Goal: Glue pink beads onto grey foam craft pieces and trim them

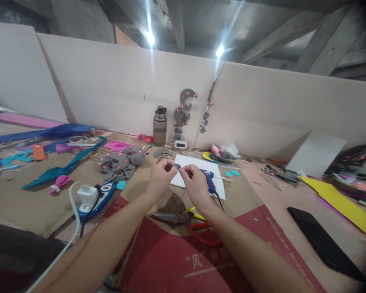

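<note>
Both hands meet above the front edge of a white board (183,158). My left hand (162,176) and my right hand (195,181) pinch a small dark grey piece (178,166) between their fingertips; it looks like felt, but its shape is mostly covered by the fingers. Just behind my right hand a blue glue gun (211,182) lies on the board, partly hidden by that hand. Below the wrists, red-handled scissors (173,217) rest on the cardboard (158,244), with a yellow-handled tool (198,214) beside them.
Grey crescents with pink dots (114,162) lie at left, near a blue power strip (99,199) with a white charger. A bottle (160,128) and a small digital clock (180,145) stand by the wall. At right are a black phone (323,240) and yellow sheet (341,203).
</note>
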Action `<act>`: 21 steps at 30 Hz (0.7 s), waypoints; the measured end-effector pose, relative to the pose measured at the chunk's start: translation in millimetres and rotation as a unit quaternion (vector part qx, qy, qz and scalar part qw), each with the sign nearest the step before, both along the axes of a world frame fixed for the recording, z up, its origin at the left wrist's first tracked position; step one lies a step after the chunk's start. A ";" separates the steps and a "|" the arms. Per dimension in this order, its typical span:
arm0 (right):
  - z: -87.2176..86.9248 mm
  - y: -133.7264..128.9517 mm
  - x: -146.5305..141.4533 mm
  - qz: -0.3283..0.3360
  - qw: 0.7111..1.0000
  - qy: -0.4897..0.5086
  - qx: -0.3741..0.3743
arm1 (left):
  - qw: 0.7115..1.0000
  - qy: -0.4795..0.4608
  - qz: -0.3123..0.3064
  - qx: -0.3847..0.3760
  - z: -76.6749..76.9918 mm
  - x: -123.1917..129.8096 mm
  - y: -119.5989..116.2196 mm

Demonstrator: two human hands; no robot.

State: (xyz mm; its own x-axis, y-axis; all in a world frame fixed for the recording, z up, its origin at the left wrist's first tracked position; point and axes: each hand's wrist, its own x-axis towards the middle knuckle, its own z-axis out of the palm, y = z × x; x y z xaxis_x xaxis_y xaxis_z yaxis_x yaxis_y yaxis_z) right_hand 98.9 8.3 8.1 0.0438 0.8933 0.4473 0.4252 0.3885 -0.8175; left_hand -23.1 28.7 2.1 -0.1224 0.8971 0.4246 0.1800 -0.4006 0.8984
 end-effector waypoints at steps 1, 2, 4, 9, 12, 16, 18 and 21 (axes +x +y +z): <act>0.5 -0.1 -0.2 -0.005 1.000 -0.002 0.000 | 1.000 -0.012 -0.011 -0.012 -0.4 0.2 0.6; 0.7 0.2 -0.3 -0.009 1.000 -0.004 0.000 | 0.999 -0.022 -0.022 -0.022 -0.8 0.4 1.1; 0.4 1.7 -0.3 -0.016 1.000 -0.002 0.000 | 0.998 -0.039 -0.045 -0.038 -1.4 0.9 1.6; -3.5 8.5 1.3 -0.013 0.999 0.040 -0.010 | 0.994 -0.062 -0.087 -0.039 -3.0 1.7 1.7; -6.4 11.6 2.4 0.000 0.996 0.077 -0.033 | 0.993 -0.058 -0.093 -0.040 -3.0 2.0 1.4; -9.7 14.7 4.0 0.016 0.994 0.100 -0.050 | 0.991 -0.069 -0.109 -0.046 -2.4 2.7 1.5; -11.1 17.3 6.3 0.018 0.991 0.120 -0.052 | 0.986 -0.084 -0.130 -0.056 -3.0 3.3 2.4; -12.6 22.6 13.5 0.018 0.984 0.161 -0.075 | 0.967 -0.127 -0.202 -0.086 -4.8 3.9 4.3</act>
